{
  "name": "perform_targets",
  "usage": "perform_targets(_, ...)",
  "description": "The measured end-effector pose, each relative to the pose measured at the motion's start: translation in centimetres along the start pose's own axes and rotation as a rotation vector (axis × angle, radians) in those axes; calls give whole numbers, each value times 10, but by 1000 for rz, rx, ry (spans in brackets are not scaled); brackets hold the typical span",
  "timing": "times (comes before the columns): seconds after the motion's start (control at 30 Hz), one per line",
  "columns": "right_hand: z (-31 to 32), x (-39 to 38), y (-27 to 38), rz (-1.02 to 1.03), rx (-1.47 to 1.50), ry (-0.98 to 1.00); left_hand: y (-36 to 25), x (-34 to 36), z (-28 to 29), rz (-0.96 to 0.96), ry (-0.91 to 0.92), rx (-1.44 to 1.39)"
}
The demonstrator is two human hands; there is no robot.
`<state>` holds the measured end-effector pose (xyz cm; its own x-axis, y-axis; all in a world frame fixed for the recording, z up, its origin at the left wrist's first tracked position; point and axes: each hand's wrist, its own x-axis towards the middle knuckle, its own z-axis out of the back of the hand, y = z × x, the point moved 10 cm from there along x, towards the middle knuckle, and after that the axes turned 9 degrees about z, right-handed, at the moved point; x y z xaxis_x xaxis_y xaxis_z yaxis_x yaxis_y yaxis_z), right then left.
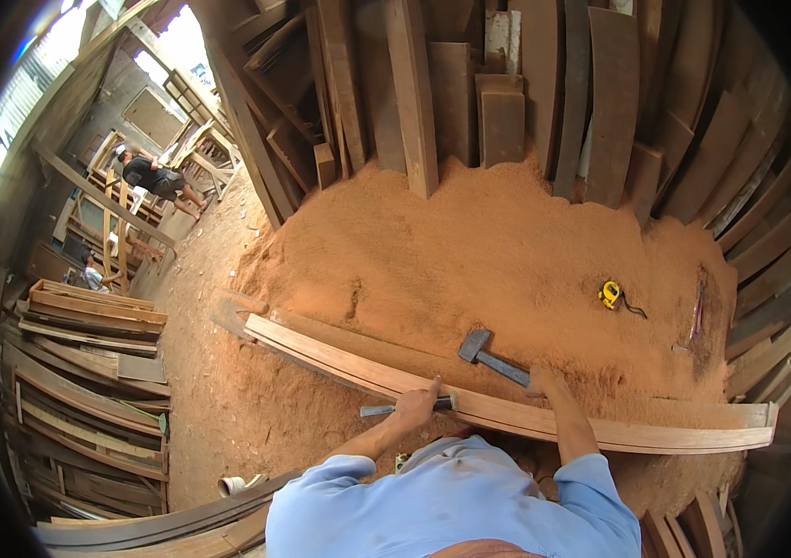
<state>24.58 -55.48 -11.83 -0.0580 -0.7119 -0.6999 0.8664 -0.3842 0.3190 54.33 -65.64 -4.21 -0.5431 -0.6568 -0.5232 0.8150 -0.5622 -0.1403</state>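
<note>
A long pale wooden beam lies across in front of me, from the left middle to the far right, with a dark line along its length. My left hand is closed round a chisel over the beam's near edge. The chisel's flat metal blade points left, and its dark handle end sticks out at the right of my fist. My right hand grips the handle of a hammer just beyond the beam. The hammer's heavy dark head is up and to the left, over the sawdust side.
Reddish sawdust is heaped beyond the beam, with a yellow tape measure and a thin reddish tool on it. Upright boards lean at the back. Stacked planks stand left. Two people are farther off.
</note>
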Motion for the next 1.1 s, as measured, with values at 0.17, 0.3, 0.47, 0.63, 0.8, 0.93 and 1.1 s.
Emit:
perform_targets(0.17, 10, -21, -4, 81, 329, -130, 5, 9, -2, -70, 54, 18)
perform_targets(0.3, -3, -93, -34, 39, 848, -347, -19, 13, 19, -169, 60, -26)
perform_targets(0.47, 35, -207, -45, -14, 1155, -766, -105, 50, 45, -412, 133, -83)
perform_targets(0.63, 64, -308, -52, -138, 1073, -1222, -180, 86, 64, -523, 85, -223)
perform_targets(0.8, 34, -411, -65, -324, 995, -1617, -293, 56, 100, -676, 101, -244)
perform_targets(0.93, -1, -468, -122, -457, 971, -1733, -375, 59, 76, -754, 129, -288)
perform_targets(1.1, -80, -526, -202, -643, 987, -1695, -501, 40, 39, -930, 138, -539)
